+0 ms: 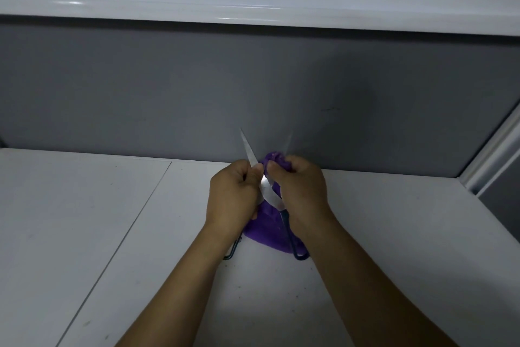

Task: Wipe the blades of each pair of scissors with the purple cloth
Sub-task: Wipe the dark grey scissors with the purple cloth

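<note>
The scissors (268, 192) are open over the table (84, 220), points up. The left hand (233, 192) pinches one blade. The right hand (301, 192) squeezes the purple cloth (264, 234) round the other blade. It looks like wiping time. Next, slide the cloth carefully to the tip.

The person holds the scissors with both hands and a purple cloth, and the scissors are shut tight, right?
No, the scissors are open: the head view shows their blades spread in a V. The left hand and right hand do hold them, with the purple cloth.
</note>
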